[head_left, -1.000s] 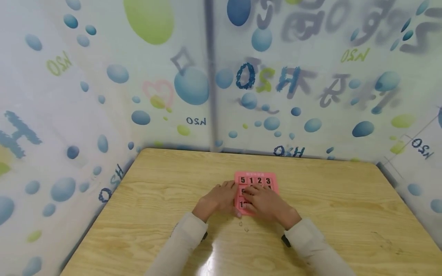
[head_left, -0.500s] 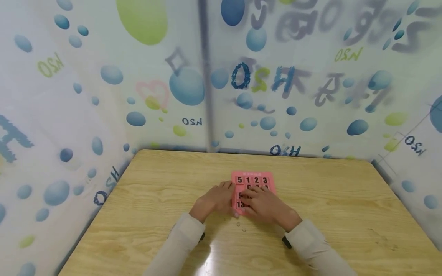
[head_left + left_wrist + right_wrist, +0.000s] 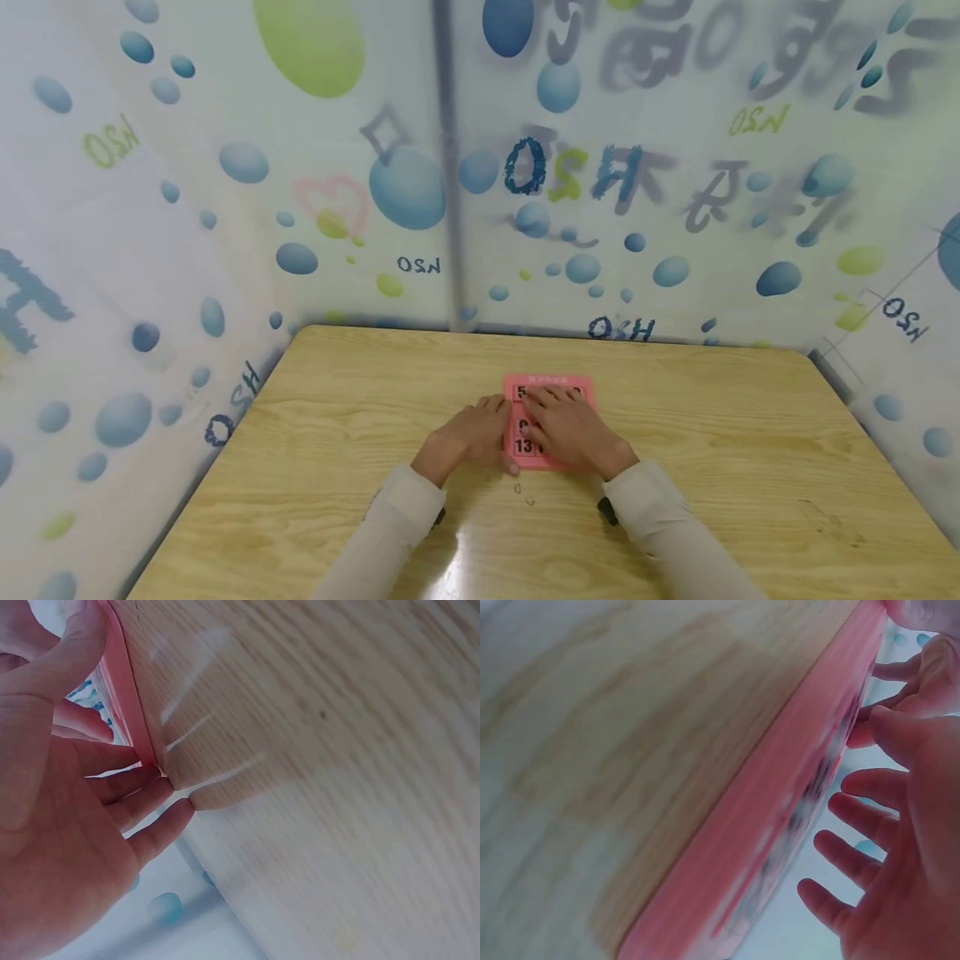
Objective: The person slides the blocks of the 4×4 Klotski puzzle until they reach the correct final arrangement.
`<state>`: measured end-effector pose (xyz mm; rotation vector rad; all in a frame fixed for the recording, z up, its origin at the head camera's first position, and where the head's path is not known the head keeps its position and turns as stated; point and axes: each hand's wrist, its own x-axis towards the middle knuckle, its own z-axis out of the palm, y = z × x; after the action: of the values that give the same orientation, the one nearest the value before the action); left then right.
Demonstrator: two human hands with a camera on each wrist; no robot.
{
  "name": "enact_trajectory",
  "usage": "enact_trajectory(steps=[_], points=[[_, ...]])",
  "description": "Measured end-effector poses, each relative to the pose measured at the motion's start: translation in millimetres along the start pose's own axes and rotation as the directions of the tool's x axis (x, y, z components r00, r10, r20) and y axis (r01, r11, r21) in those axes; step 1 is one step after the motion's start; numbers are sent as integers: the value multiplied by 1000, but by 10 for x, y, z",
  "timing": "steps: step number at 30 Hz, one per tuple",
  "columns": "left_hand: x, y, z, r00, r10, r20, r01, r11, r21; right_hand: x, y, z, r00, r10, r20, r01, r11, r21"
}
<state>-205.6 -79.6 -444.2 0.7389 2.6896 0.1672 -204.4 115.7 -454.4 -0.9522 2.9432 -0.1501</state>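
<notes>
A pink sliding number puzzle [image 3: 547, 379] lies flat on the wooden table. In the head view its tiles 5, 9 and 13 show along the left column, with a gap below the 5. My left hand [image 3: 480, 433] holds the puzzle's left side, fingers along that edge and thumb by the near corner; the left wrist view shows these fingertips against the pink rim [image 3: 131, 690]. Over the tiles lies my right hand [image 3: 573, 429], its fingers spread toward the top row and covering most numbers. In the right wrist view, its fingers [image 3: 855, 855] are loosely bent above the tile face.
The wooden table [image 3: 360, 375] reaches the patterned walls [image 3: 337, 208] at the back and sides. Small ring-shaped marks [image 3: 523, 495] lie on the wood near the puzzle. Dark bands show at both cuffs.
The 9 tile has slid toward me, leaving a gap under the 5. My right hand has then moved farther up the puzzle, over the top row. The left hand stays at the edge.
</notes>
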Motion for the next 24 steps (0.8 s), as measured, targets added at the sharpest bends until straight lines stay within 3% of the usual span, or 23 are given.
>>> enact_trajectory(steps=[12, 24], points=[[0, 6, -4, 1000, 9, 1, -9, 1000, -2, 69, -32, -26, 997, 41, 61, -42, 999, 5], [19, 2, 3, 1000, 11, -1, -11, 1000, 14, 21, -65, -51, 998, 20, 63, -18, 999, -26]])
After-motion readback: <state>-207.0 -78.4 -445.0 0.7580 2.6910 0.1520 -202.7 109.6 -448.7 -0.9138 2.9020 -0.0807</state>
